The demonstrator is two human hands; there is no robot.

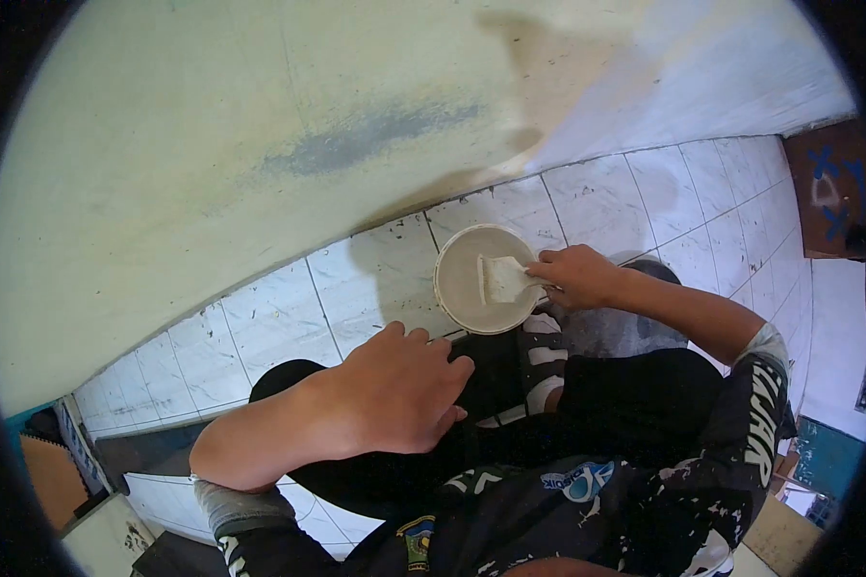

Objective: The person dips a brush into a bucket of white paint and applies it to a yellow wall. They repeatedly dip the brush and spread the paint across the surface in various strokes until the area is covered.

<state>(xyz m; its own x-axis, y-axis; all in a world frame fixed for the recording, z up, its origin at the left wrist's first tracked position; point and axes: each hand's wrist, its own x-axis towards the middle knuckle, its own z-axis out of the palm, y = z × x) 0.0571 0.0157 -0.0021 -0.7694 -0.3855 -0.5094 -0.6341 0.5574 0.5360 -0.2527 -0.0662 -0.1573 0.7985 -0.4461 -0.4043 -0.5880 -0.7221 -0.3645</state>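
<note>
My right hand (577,276) is closed round the handle of a wide, flat paintbrush (504,280), coated in white. The brush is over the mouth of a round white bucket (440,279), its broad end lying across the pale inside. The bucket stands on the tiled floor near the wall. My left hand (394,389) hangs in front of my left knee with its back facing up. Its fingers are loosely bent, the thumb apart, and nothing shows in it.
A pale wall (212,144) with a grey smeared patch (370,135) rises ahead. White floor tiles (375,279) carry specks. A sandalled foot (544,356) is beside the bucket. A dark round thing (635,327) sits behind my right forearm; a brown box (832,192) stands far right.
</note>
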